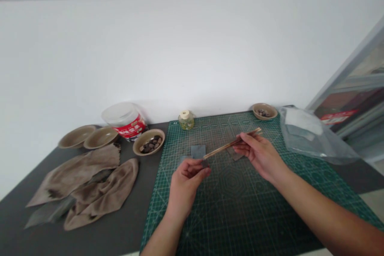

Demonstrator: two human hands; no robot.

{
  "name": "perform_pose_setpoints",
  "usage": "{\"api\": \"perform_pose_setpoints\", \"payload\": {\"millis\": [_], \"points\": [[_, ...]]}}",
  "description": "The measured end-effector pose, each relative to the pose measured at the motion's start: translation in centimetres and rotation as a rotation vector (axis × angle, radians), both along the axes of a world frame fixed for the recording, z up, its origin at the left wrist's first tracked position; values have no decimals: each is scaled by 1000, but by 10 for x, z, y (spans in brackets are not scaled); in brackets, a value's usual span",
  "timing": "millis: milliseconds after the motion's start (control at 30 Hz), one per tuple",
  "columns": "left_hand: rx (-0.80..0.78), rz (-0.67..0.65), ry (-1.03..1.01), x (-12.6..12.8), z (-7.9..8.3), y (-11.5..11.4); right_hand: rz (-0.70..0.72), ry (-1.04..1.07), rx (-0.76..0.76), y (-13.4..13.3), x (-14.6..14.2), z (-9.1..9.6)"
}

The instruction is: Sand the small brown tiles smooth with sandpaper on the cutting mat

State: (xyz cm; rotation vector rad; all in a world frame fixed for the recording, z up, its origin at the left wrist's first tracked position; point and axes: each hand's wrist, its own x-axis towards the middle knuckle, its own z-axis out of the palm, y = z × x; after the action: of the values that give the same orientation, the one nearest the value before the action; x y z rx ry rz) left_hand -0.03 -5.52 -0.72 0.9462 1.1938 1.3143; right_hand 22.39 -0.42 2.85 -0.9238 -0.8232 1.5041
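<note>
My right hand (259, 154) is closed round a bundle of thin wooden sticks (222, 150), which slants down to the left over the cutting mat. Pinched in the fingers of my left hand (187, 182) is a small dark piece (205, 163), mostly covered by the fingertips. The near tip of the sticks meets this piece or lies just over it; I cannot tell which. Behind my left hand a grey square sheet (198, 151) lies flat on the mat, with another partly hidden beside it. A brownish flat sheet (237, 154) shows below my right fingers.
A green cutting mat (234, 216) covers much of the dark table. Bowls of small stones stand left (138, 148) and back right (255, 111). A small jar (186, 121), a red-labelled tub (129, 124), brown cloths (102, 200) and a clear plastic bag (315, 144) lie around.
</note>
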Motion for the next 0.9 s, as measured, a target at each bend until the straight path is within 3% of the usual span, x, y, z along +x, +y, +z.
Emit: {"api": "perform_pose_setpoints", "payload": {"millis": [233,700,900], "points": [[55,-6,109,2,2,-3,42,15,-52,-14,-4,-9],[101,-30,69,1,-3,-5,10,-2,-54,-20,-1,-15],[84,4,49,-2,-2,0,26,-20,-5,-4,4,-9]]}}
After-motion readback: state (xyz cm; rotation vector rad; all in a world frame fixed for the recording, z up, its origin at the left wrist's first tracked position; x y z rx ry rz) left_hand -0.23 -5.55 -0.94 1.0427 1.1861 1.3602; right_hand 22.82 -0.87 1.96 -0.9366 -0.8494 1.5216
